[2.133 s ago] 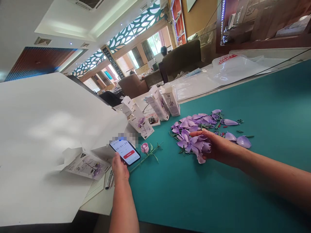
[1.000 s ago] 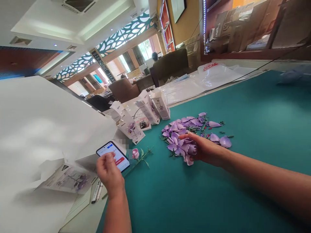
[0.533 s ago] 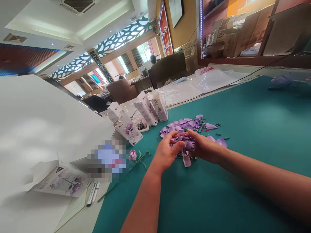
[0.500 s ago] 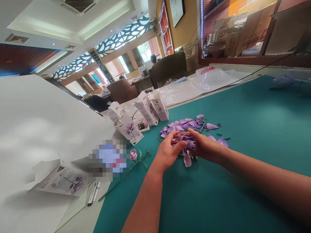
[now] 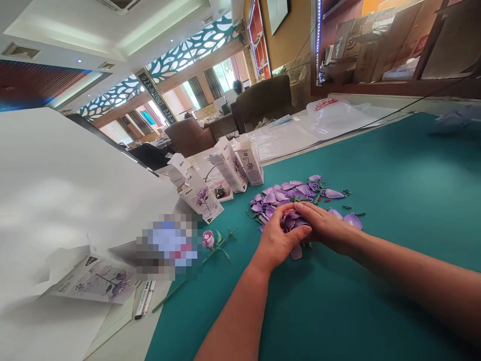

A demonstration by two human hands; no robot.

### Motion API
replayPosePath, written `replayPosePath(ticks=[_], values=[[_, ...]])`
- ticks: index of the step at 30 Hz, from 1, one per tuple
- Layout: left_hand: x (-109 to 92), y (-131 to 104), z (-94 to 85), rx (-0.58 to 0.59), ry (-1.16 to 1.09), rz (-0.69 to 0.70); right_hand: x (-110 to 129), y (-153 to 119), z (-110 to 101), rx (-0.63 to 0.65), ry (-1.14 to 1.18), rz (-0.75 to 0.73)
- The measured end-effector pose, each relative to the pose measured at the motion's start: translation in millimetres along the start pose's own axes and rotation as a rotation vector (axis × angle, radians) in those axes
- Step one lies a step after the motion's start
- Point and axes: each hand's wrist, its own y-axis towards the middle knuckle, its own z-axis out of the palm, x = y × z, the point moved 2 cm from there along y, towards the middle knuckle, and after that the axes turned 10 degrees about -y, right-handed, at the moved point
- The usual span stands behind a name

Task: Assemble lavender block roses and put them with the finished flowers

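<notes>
Both hands are wrapped round a purple plastic flower head [image 5: 293, 219] made of layered petals. My left hand [image 5: 280, 235] curls about its left side, thumb along the near edge. From the right, my right hand [image 5: 325, 225] closes over it, and the fingertips of the two hands meet at the far side. Much of the flower is hidden by the fingers. A loose pale petal [image 5: 296, 251] lies just below the hands. Behind them spreads a pile of purple petals [image 5: 280, 194] with small green parts among it.
To the left lies a pink rosebud [image 5: 208, 239] with a green leafy stem [image 5: 221, 245]. Several printed flower boxes [image 5: 203, 200] stand at the mat's far left edge. Two more petals [image 5: 353, 220] rest right of the hands on the green mat [image 5: 376, 301]. Markers [image 5: 145, 299] lie at left.
My left hand has shifted right and closed further round the flower head, covering more of it. The hands now touch at the fingertips. The camera view has moved slightly.
</notes>
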Motion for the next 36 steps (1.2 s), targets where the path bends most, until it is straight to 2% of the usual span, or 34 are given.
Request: replayPosePath(ticks=[7, 13, 17, 23, 31, 36], values=[[10.2, 7.6, -6.3, -0.1, -0.229, -0.059, -4.8, 5.8, -3.1, 0.055, 0.021, -0.042], [7.3, 9.6, -15.3, -0.128, -0.47, -0.14, 6.6, 5.8, -10.7, -0.031, -0.031, -0.056], [6.7, 9.1, -17.7, -0.173, -0.591, -0.23, 11.7, 8.2, -15.8, -0.051, -0.075, -0.143], [4.5, 8.4, -11.8, -0.181, -0.633, -0.275, 13.5, 9.5, -20.2, -0.05, -0.196, -0.366], [0.9, 9.3, -11.6, -0.21, -0.719, -0.292, 25.2, 6.0, -23.7, -0.057, -0.291, -0.311], [-0.2, 9.8, -13.2, -0.197, -0.731, -0.263, 31.3, 4.8, -25.7, -0.032, -0.372, -0.324]])
